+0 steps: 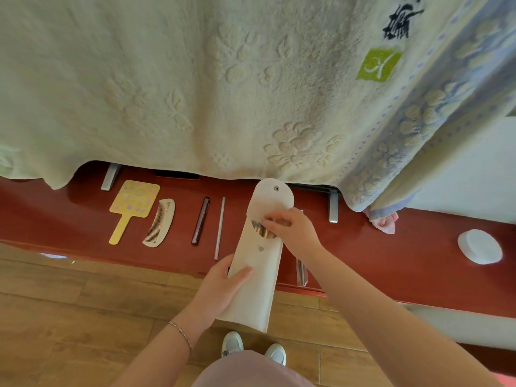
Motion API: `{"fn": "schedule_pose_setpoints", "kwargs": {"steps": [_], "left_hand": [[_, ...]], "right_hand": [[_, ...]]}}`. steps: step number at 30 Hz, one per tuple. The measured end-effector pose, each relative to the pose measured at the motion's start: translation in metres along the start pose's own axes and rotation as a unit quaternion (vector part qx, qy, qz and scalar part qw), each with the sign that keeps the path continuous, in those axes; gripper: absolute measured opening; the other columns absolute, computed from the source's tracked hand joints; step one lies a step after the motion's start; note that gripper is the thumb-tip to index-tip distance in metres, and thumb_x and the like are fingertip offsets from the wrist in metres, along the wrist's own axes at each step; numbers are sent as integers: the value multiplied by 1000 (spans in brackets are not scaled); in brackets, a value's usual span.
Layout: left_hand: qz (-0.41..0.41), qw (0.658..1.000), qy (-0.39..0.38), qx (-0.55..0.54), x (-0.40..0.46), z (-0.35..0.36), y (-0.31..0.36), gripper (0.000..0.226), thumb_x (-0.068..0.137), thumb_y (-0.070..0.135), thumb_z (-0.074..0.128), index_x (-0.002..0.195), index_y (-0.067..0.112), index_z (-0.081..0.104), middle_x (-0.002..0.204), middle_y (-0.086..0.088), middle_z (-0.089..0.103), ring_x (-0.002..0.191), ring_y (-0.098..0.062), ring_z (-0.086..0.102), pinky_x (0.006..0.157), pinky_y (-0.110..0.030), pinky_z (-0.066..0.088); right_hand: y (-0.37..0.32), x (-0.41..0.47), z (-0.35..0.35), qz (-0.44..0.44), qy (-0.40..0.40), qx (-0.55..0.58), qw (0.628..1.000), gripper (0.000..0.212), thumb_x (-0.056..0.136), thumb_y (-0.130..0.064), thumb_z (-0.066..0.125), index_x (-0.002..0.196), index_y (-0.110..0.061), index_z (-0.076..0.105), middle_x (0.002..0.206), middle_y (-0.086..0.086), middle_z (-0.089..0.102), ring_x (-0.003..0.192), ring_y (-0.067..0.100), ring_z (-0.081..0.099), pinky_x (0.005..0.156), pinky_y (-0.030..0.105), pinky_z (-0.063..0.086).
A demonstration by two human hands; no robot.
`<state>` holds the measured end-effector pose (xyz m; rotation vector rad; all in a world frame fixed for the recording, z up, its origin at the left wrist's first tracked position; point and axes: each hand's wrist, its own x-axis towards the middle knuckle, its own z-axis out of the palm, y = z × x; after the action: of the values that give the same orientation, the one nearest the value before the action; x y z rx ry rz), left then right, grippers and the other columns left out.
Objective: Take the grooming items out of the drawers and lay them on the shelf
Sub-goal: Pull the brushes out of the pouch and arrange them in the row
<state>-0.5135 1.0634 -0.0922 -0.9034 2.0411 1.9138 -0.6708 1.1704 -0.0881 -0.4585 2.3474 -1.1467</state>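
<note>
Hands are seen at the centre of the frame, both busy with a long white pouch [255, 277]; the left hand [223, 289] is wrapped around the pouch's lower half, thumb across its front; the right hand [293, 230] is pinched at the pouch's open mouth, fingertips closed on metal tools [262, 230] that show gold and silver inside; which tool is held cannot be told. The pouch's rounded flap is turned up, with a snap stud near its tip and a second stud below the opening; the pouch is held tilted over the front edge of a red shelf [391, 261].

Laid in a row on the shelf at centre left are a yellow hand mirror [134, 205], a pale comb [160, 223] just beside it, a dark slim stick [200, 220] and a thin silver rod [220, 227]; all lie apart from one another. A white round pad [480, 246] rests at the right end of the shelf, well apart from the row; another metal piece [301, 272] is partly hidden under the right forearm. A cream towel [195, 79] hangs across the upper frame, with a blue flowered towel [418, 129] at upper right; a thin bracelet [181, 335] is worn on the left wrist.
</note>
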Motion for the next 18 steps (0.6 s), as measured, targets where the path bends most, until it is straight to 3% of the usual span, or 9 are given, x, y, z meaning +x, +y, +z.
{"fn": "schedule_pose_setpoints", "kwargs": {"steps": [4, 9, 12, 15, 18], "left_hand": [[-1, 1000, -1, 3, -3, -2, -2, 19, 87, 37, 59, 103, 37, 50, 97, 9, 64, 84, -13, 66, 59, -15, 50], [-11, 1000, 17, -8, -8, -9, -11, 20, 86, 34, 61, 104, 35, 52, 97, 7, 66, 81, -12, 67, 59, -17, 52], [-21, 999, 34, -22, -10, -15, -17, 27, 84, 39, 63, 108, 32, 53, 98, 5, 66, 83, -15, 68, 64, -24, 56], [-31, 996, 67, -49, -12, -20, -23, 28, 85, 37, 62, 110, 30, 53, 99, 4, 66, 84, -17, 67, 67, -28, 56], [-41, 993, 93, -59, -12, -26, -27, 29, 85, 37, 62, 111, 31, 51, 99, 4, 65, 86, -17, 67, 70, -31, 56]], "right_hand": [[-6, 5, -6, 43, 39, 117, 991, 16, 84, -23, 65, 98, -27, 72, 97, -7, 64, 87, 7, 58, 73, 16, 44], [-13, 22, -25, 76, 104, 253, 959, 12, 85, -10, 63, 91, -18, 70, 69, -5, 63, 54, 2, 51, 58, 16, 44], [-10, 35, -43, 98, 159, 310, 932, 14, 86, -7, 60, 87, -19, 68, 61, -3, 57, 47, 2, 47, 51, 16, 41], [0, 42, -56, 126, 200, 320, 917, 12, 86, -9, 61, 90, -18, 68, 61, -3, 54, 50, 4, 47, 53, 16, 42], [15, 47, -55, 136, 196, 255, 937, 13, 86, -14, 61, 97, -16, 69, 65, -5, 57, 49, 2, 50, 54, 16, 43]]}}
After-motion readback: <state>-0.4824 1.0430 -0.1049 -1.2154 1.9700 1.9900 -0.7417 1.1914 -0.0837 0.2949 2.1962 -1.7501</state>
